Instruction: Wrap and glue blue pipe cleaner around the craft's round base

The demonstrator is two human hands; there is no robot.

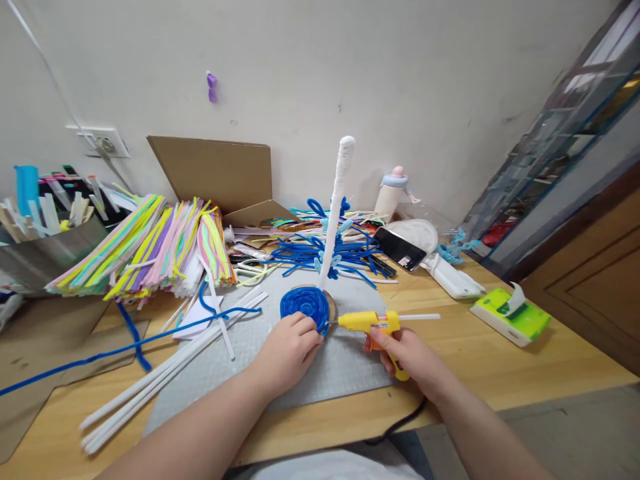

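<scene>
A round cardboard base (332,308) lies on the grey mat, mostly covered by a blue pipe-cleaner coil (303,301). From its back edge rises a white wrapped stem (336,207) with blue loops around it. My left hand (293,347) rests on the front of the coil, fingers bent and pressed together; whatever they pinch is hidden. My right hand (400,350) is wrapped round a yellow glue gun (367,321), its nozzle at the coil's right edge. A clear glue stick (420,317) sticks out of the gun's back.
Colourful pipe-cleaner bundles (145,253) and white sticks (170,373) lie at the left. Blue pipe cleaners (300,253) spread behind the base. A phone (400,248), a bottle (390,197) and a green tissue pack (513,317) are at the right. The gun's cord (400,425) hangs near the front edge.
</scene>
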